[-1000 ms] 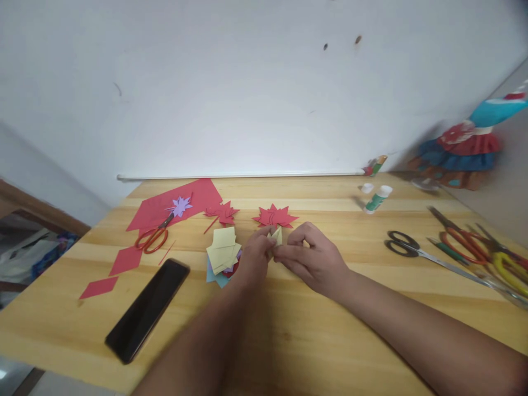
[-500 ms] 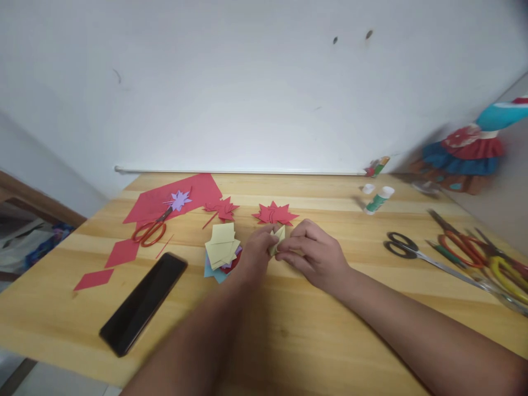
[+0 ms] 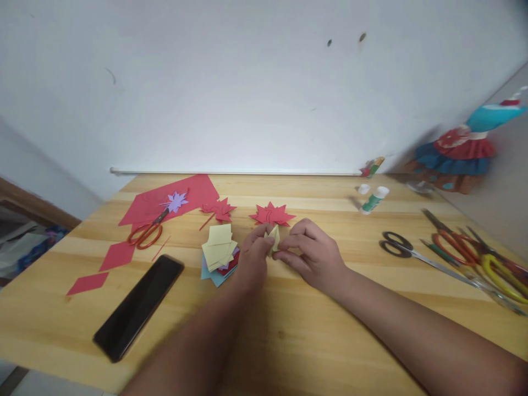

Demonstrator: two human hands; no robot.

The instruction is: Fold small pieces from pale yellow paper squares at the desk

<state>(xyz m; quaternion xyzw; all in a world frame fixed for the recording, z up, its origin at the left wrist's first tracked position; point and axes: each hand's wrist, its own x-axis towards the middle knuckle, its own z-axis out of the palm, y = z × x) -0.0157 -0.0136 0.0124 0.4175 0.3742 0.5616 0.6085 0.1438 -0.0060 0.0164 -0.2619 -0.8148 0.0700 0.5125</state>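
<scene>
Between both hands is a small folded piece of pale yellow paper (image 3: pixel 274 240), its pointed flaps standing up. My left hand (image 3: pixel 256 256) pinches it from the left, thumb against its side. My right hand (image 3: pixel 312 250) meets its right edge with thumb and fingers drawn together; part of the paper is hidden there. Just beyond the hands lies a red paper star-shaped cutout (image 3: pixel 273 213), with another red cutout (image 3: pixel 220 209) to its left. A pile of yellow paper squares (image 3: pixel 218 247), over blue, red and purple pieces, sits left of my left hand.
A phone (image 3: pixel 140 305), red-handled scissors (image 3: pixel 146 234), red paper sheets (image 3: pixel 198 190) and a purple paper star (image 3: pixel 177 202) lie at left. On the right are a glue stick (image 3: pixel 374 200), black-handled scissors (image 3: pixel 398 245), several other tools and a doll in a ruffled skirt (image 3: pixel 462 146).
The whole view has shifted slightly, so things sit a little further left. Both hands keep hold of the yellow paper, whose pointed flaps now show a bit more upright.
</scene>
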